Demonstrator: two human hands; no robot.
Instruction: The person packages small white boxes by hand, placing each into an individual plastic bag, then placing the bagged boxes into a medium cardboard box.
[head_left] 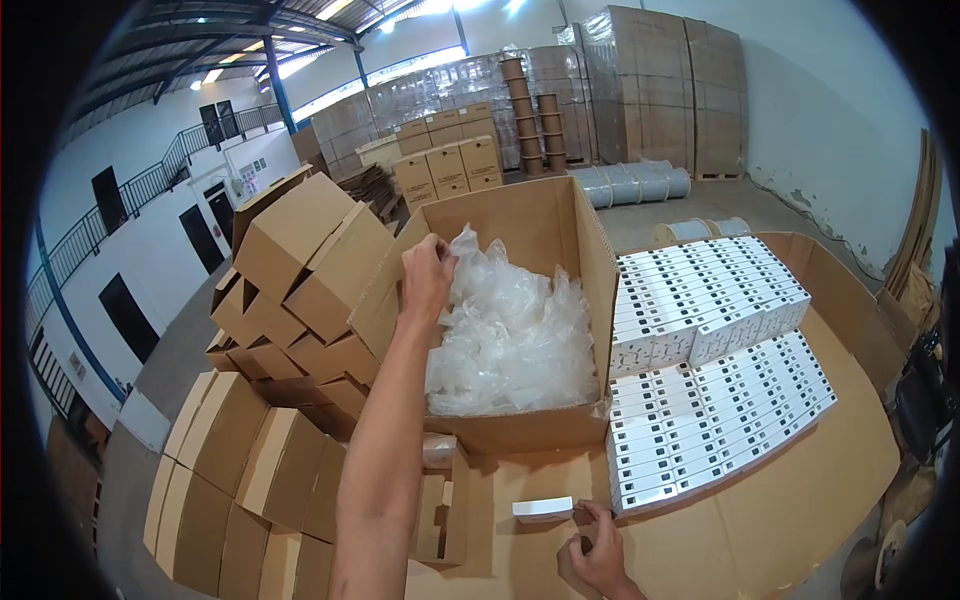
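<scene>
My left hand [427,272] is at the left side of a large open cardboard carton [515,432]. Its fingers are closed on the edge of a clear plastic bag [464,245], part of a crumpled heap of bags filling the carton. Lower down, my right hand [602,558] is by the right end of a small white box [543,510] lying flat on the cardboard-covered table [730,530]. Thumb and forefinger are apart there, the forefinger's tip at or touching the box end. Left of that box stands a small open brown carton [455,520], partly behind my left forearm.
Rows of white boxes [715,420] are stacked in two tiers at the right. Brown cartons [300,260] pile up at the left, with more open ones [215,430] below. Wrapped pallets [650,90], brown spools [520,110] and sealed cartons [450,165] stand farther back.
</scene>
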